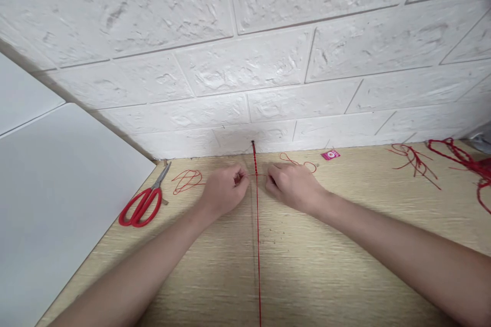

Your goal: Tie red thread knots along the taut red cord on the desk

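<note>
A taut red cord [258, 235] runs from the wall's foot straight down the wooden table [345, 265] toward me, with a knotted stretch near its far end. My left hand [224, 190] pinches a thin red thread just left of the cord. My right hand [293, 184] pinches the thread on the right side. The thread crosses the cord between both hands. A loose loop of thread [186, 180] trails left of my left hand, and another loop [299, 162] lies behind my right hand.
Red-handled scissors [142, 202] lie at the table's left edge. A small pink packet [330, 154] sits by the white brick wall [268, 61]. Tangled red cords [460, 161] lie at the far right. A white panel [46, 189] borders the table's left.
</note>
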Demonstrator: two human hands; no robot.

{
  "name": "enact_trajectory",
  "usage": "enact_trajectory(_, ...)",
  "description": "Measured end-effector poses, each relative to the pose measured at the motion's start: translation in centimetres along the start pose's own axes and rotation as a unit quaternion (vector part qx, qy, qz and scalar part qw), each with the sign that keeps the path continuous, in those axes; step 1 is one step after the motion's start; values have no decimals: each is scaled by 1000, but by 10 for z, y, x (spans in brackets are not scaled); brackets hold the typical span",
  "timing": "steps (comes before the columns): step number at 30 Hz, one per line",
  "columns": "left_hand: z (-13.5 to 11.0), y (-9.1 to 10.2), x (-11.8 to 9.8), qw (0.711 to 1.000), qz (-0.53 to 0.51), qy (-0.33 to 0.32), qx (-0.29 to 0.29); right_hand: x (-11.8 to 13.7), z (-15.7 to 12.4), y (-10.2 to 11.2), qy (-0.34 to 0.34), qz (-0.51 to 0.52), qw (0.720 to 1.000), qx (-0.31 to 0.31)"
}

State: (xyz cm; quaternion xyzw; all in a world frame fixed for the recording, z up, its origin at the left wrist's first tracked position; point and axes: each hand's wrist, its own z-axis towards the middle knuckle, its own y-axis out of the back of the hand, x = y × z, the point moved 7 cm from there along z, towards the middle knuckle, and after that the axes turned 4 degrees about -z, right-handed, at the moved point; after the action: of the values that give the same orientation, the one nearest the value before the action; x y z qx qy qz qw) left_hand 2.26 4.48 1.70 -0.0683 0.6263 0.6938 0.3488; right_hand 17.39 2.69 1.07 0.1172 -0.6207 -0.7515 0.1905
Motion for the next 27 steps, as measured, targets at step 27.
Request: enact_trajectory(27, -1, 2, -5, 996, 51, -61, -39, -1, 3, 1, 30, -24, 998, 47)
